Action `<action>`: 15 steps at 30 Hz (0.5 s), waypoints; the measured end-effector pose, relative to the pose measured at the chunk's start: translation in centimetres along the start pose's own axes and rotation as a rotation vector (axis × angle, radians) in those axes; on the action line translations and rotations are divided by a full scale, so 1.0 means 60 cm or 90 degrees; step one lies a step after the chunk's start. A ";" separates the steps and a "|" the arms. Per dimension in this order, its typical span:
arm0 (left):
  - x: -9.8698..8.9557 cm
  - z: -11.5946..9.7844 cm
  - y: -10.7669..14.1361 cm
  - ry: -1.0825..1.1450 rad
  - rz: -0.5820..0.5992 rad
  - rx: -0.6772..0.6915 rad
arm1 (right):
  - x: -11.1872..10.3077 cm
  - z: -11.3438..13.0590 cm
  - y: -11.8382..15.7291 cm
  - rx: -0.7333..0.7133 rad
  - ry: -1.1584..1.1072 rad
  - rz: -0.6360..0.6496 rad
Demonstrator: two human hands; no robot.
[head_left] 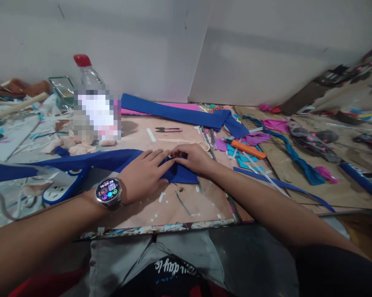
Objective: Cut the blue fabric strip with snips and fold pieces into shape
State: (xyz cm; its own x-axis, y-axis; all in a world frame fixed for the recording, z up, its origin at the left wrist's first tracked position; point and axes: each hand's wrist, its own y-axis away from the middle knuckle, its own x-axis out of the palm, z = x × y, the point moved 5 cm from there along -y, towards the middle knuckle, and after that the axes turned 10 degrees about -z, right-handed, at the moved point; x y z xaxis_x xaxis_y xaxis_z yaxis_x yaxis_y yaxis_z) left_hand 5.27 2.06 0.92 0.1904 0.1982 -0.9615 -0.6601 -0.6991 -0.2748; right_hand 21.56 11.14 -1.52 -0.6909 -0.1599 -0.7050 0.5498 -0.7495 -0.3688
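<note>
A long blue fabric strip (pixel 111 160) runs from the left edge of the table to the middle, where both hands meet on it. My left hand (pixel 145 175) lies on the strip with its fingers spread and pointing right; a watch is on that wrist. My right hand (pixel 192 159) has curled fingers that pinch the blue fabric beside the left fingertips. The strip's end (pixel 186 176) shows below the right hand. Small thread snips (pixel 169 130) lie behind the hands. Another blue strip (pixel 173 113), folded at its right end, lies farther back.
A bottle with a red cap (pixel 81 60) stands at the back left. An orange cutter (pixel 248 149) lies among scraps right of the hands. A blue-edged power strip (pixel 64 187) sits left of the watch. The table's front edge (pixel 173 227) is near my body.
</note>
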 end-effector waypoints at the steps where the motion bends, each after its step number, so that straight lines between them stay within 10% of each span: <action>1: 0.004 -0.001 0.001 0.006 -0.005 -0.003 | -0.002 -0.002 0.000 0.009 0.002 -0.008; 15: 0.035 -0.001 0.011 0.061 0.046 -0.015 | -0.039 -0.022 0.010 0.133 0.110 -0.034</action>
State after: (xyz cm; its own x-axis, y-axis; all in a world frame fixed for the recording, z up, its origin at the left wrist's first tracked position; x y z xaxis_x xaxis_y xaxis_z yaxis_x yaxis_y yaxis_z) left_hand 5.27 1.98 -1.26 0.2126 0.0810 -0.9738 -0.6573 -0.7255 -0.2039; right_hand 24.12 11.89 -0.91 -0.6165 -0.0182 -0.7871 0.3939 -0.8727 -0.2884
